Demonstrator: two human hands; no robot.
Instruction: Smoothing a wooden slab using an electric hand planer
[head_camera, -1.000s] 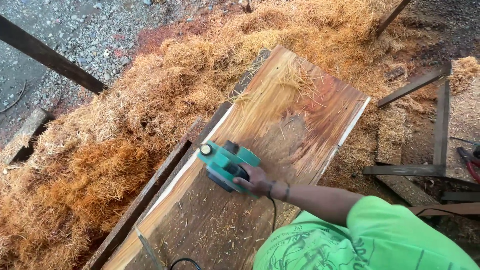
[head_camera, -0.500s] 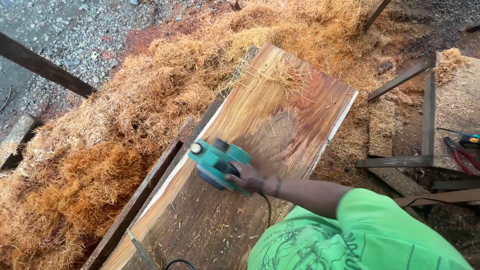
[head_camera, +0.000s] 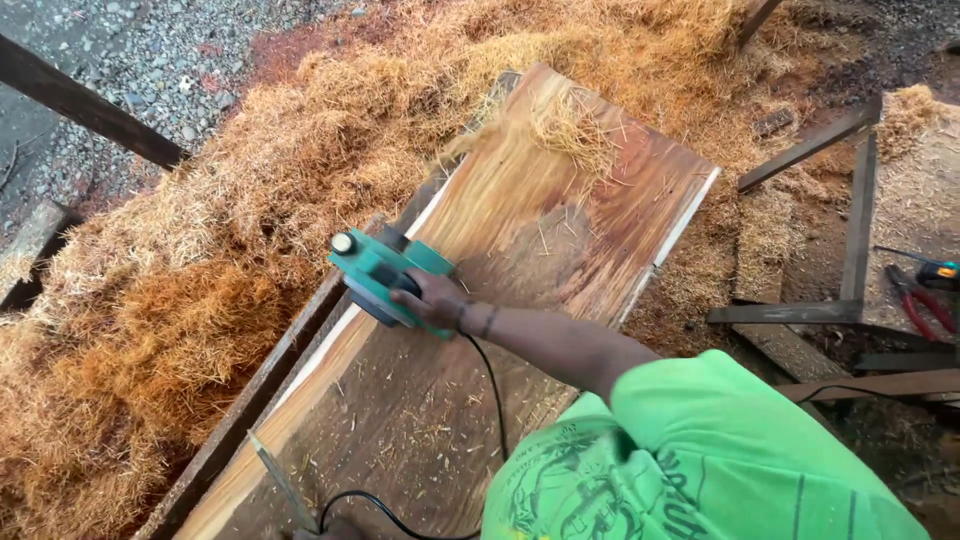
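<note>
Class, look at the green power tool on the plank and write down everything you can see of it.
The green handheld electric planer has a blocky plastic-looking body with a darker underside and a round pale knob at its front end. It sits flat on the wide wooden plank, near the plank's left edge, angled along its length. One hand grips its rear handle from above, hiding that part. A black power cord runs back from it across the plank. Which hand holds it cannot be told; the other is out of view.

A wide wooden slab (head_camera: 560, 230) carries a green planer (head_camera: 385, 275) and loose shavings (head_camera: 575, 125).
</note>
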